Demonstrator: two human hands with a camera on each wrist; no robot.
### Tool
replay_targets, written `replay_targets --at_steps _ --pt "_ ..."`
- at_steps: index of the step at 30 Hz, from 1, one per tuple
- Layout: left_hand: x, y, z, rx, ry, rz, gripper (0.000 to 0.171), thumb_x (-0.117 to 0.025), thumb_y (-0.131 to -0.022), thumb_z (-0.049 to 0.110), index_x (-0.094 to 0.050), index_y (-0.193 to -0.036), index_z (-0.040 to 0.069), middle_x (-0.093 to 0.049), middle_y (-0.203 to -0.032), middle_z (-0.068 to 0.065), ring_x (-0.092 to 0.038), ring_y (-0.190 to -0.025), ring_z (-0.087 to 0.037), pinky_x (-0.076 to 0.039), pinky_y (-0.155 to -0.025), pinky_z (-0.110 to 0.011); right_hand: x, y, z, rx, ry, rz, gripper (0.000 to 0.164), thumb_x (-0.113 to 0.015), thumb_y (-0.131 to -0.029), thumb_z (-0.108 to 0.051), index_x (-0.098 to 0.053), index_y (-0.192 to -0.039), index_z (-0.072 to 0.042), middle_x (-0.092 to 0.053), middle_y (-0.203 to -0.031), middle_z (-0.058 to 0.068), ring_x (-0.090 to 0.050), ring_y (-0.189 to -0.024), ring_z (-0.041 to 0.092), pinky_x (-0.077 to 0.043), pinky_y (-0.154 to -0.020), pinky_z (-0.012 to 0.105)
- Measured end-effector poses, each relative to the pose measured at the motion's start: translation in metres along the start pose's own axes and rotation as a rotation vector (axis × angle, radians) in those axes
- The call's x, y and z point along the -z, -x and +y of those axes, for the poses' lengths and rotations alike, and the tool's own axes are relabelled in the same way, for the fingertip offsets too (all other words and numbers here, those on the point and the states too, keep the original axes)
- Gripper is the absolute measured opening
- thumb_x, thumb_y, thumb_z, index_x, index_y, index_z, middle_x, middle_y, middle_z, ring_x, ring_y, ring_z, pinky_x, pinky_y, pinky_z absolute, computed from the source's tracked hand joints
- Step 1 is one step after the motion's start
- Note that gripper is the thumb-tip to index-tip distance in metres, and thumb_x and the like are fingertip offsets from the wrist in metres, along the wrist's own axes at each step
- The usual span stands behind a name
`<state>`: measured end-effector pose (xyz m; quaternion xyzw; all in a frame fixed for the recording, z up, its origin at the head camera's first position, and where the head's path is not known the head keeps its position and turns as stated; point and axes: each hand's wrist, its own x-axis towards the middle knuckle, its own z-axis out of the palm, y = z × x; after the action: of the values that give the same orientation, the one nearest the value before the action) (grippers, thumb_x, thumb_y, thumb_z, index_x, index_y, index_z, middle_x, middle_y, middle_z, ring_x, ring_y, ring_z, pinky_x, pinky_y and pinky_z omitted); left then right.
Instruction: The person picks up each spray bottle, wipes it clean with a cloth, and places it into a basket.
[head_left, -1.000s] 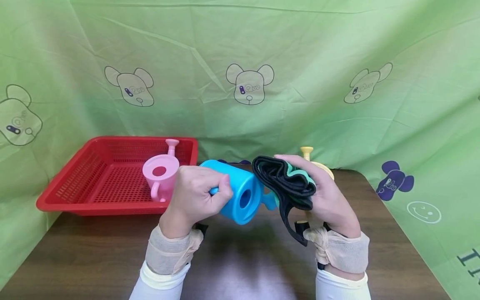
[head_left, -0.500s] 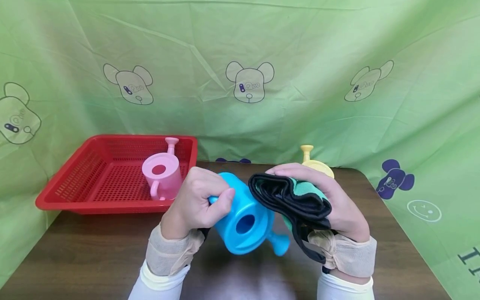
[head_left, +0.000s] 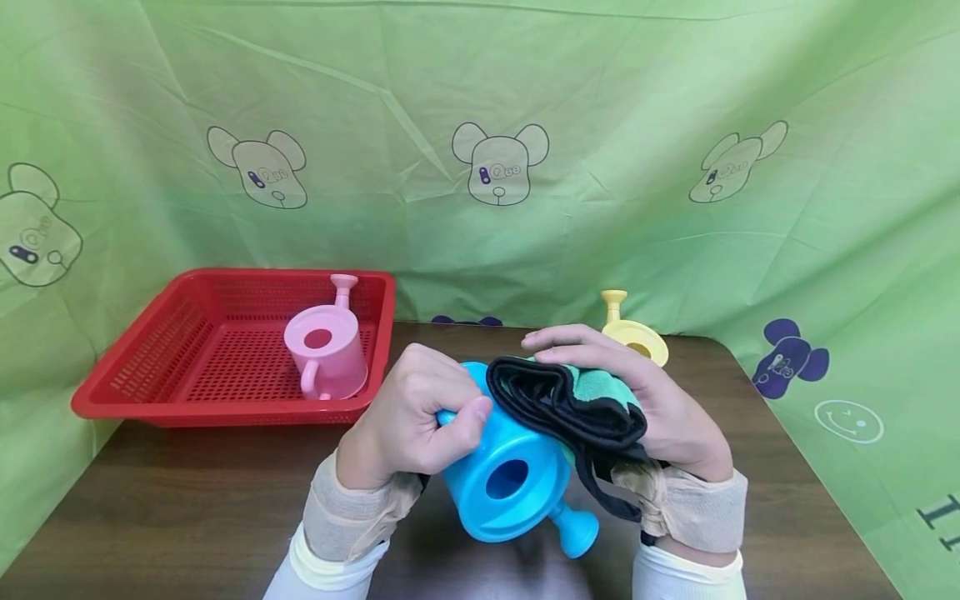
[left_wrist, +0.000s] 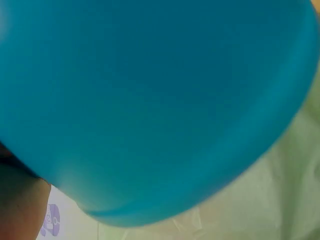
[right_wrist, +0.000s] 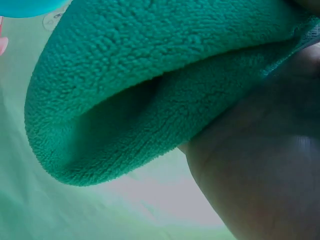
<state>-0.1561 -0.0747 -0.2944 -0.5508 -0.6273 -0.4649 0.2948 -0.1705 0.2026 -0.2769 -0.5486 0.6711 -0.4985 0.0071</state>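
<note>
My left hand (head_left: 420,421) grips the handle of a blue toy watering can (head_left: 480,504) above the table in the head view. The can is tilted, its round top opening facing me and its spout pointing down to the right. Its smooth side fills most of the left wrist view. A folded cloth (head_left: 603,387), fuzzy green with black edging, lies against the upper right of the can. My right hand (head_left: 663,408) holds this cloth, fingers over its top; the thumb is hidden in the head view. Green pile (right_wrist: 125,60) looms close in the right wrist view.
A red perforated plastic basket (head_left: 225,414) sits at the back left of the brown table (head_left: 210,508), with a pink watering can (head_left: 330,354) inside. At the back right stands a yellow watering can (head_left: 637,333), partly behind my right hand. A green printed curtain (head_left: 495,250) hangs behind.
The blue watering can has come down towards me and tipped, its spout swinging down and right. The left hand turned with it. The cloth shifted down, right, then slightly back left over the can.
</note>
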Motion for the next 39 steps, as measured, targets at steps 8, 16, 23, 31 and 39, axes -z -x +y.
replay_targets --at_steps 8,16,23,31,39 --pt "-0.004 -0.003 0.003 -0.026 -0.011 -0.028 0.040 -0.061 -0.091 0.008 -0.049 -0.054 0.018 -0.042 -0.049 0.006 -0.037 -0.046 -0.002 -0.028 -0.047 -0.012 -0.002 -0.002 0.006 -0.103 0.033 -0.012 0.068 -0.071 -0.084 0.008 -0.054 -0.149 -0.003 -0.054 -0.155 0.016 -0.049 -0.149 0.025 -0.039 -0.122 0.030" --pt "-0.005 -0.003 0.005 -0.018 -0.010 -0.034 0.041 -0.060 -0.093 0.011 -0.050 -0.054 0.018 -0.045 -0.049 0.007 -0.041 -0.046 -0.001 -0.029 -0.047 -0.011 -0.004 -0.006 0.014 -0.160 0.018 -0.014 0.066 -0.068 -0.087 0.010 -0.053 -0.150 -0.004 -0.055 -0.154 0.012 -0.050 -0.145 0.025 -0.041 -0.120 0.029" --pt "-0.003 -0.001 0.003 -0.027 -0.007 0.056 0.046 -0.057 -0.098 0.014 -0.048 -0.053 0.017 -0.043 -0.049 0.005 -0.038 -0.046 -0.004 -0.030 -0.047 -0.014 -0.004 -0.006 0.016 -0.309 -0.013 0.040 0.075 -0.069 -0.086 0.009 -0.050 -0.154 -0.013 -0.058 -0.150 0.006 -0.055 -0.139 0.022 -0.045 -0.116 0.028" --pt "0.002 0.001 0.005 -0.039 0.053 0.250 0.047 -0.056 -0.100 0.017 -0.048 -0.054 0.012 -0.045 -0.049 0.000 -0.039 -0.044 -0.008 -0.034 -0.046 -0.015 -0.001 -0.001 0.023 -0.329 -0.031 0.055 0.067 -0.054 -0.096 0.013 -0.041 -0.159 -0.006 -0.054 -0.156 0.001 -0.053 -0.142 0.014 -0.044 -0.116 0.024" --pt "0.003 0.002 0.010 -0.022 0.113 0.422 0.041 -0.056 -0.097 0.012 -0.051 -0.057 0.008 -0.046 -0.049 -0.004 -0.041 -0.044 -0.009 -0.037 -0.045 -0.018 -0.001 -0.003 0.026 -0.303 0.032 0.067 0.065 -0.057 -0.098 0.010 -0.043 -0.158 -0.009 -0.054 -0.156 0.003 -0.051 -0.144 0.014 -0.041 -0.119 0.024"
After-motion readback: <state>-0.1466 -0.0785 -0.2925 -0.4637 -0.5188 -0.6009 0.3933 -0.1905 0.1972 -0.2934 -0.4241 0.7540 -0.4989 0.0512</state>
